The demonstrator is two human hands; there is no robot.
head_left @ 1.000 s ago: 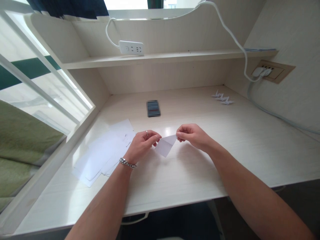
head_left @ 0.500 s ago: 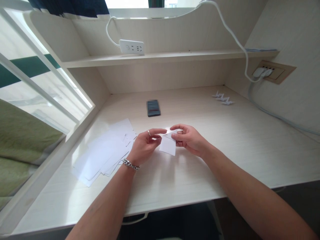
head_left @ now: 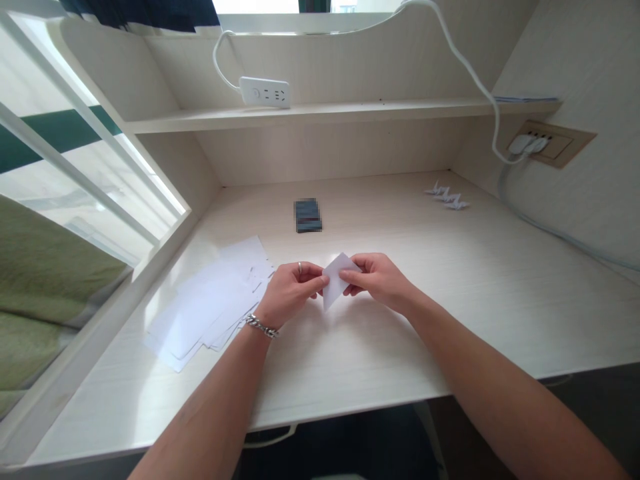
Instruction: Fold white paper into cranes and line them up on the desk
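A small folded white paper (head_left: 336, 275) is held up over the desk between both hands, one corner pointing up. My left hand (head_left: 295, 287), with a ring and a chain bracelet, pinches its left edge between thumb and fingers. On the right side my right hand (head_left: 377, 279) grips the same paper, its thumb lying on the front face. The fingertips behind the paper are partly hidden.
Loose white sheets (head_left: 215, 300) lie spread on the desk (head_left: 360, 367) at the left. A dark box-like object (head_left: 308, 215) is beyond my hands. Small folded paper figures (head_left: 447, 197) stand at the back right. A power strip (head_left: 265, 92) rests on the shelf.
The paper has turned so a corner points up. My left hand, whose fingers were stretched beside it, now pinches it, and my right thumb has moved onto its face.
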